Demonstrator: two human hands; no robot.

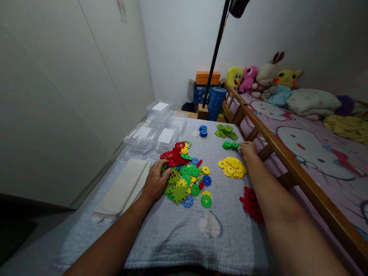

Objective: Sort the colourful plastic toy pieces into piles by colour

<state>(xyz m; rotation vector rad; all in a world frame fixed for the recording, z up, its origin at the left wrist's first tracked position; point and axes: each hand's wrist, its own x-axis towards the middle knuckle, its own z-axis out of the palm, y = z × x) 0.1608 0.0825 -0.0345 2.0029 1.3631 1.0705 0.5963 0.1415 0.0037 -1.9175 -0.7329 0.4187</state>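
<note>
A mixed heap of flat plastic snowflake pieces [185, 174] in red, green, yellow and blue lies on a grey cloth [184, 234]. My left hand [155, 182] rests on the heap's left edge, fingers curled onto green pieces. My right hand [247, 149] reaches far right, its fingertips touching a small dark green pile [230, 145]. Sorted piles lie around it: yellow [232, 167], light green [226, 131], blue [202, 130] and red [251, 204], the red one beside my right forearm.
Clear plastic boxes [161, 128] stand at the back left, a folded white cloth [122, 188] beside my left hand. A wooden bed rail [287, 153] runs along the right, with plush toys [258, 78] on the bed. A black pole [214, 57] rises behind.
</note>
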